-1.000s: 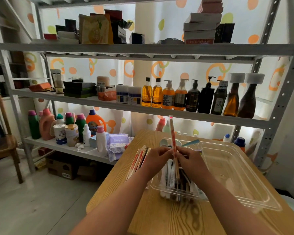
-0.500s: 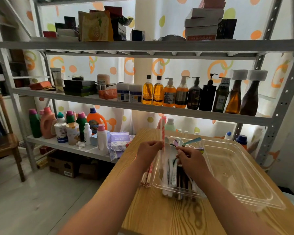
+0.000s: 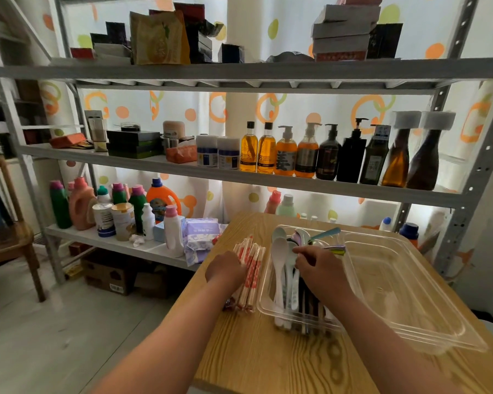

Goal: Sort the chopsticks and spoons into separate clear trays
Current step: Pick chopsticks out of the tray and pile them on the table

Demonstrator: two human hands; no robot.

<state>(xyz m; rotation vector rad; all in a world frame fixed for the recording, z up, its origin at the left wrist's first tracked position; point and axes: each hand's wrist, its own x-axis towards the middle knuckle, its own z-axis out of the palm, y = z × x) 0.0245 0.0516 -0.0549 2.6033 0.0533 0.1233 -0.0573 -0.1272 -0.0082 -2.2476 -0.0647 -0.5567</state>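
A clear tray (image 3: pixel 404 282) lies on the wooden table (image 3: pixel 268 359). At its left end are white spoons (image 3: pixel 279 260), a teal spoon (image 3: pixel 325 233) and dark chopsticks (image 3: pixel 310 307). Red-and-white wrapped chopsticks (image 3: pixel 252 268) lie in a pile on the table just left of the tray. My left hand (image 3: pixel 225 270) rests on that pile, its fingers curled over the packets. My right hand (image 3: pixel 320 268) is inside the tray above the utensils, fingers curled down by the spoon bowls. What they hold is hidden.
A metal shelf rack (image 3: pixel 268 183) stands just behind the table, with bottles (image 3: pixel 305 155) on it. Detergent bottles (image 3: pixel 80 203) and cans fill the low shelf at left. A wooden stool (image 3: pixel 9 243) stands far left. The tray's right part holds nothing.
My left hand has carried the upright wrapped chopsticks leftward and down onto the pile beside the tray. My right hand let go of them and dropped back to the spoons.
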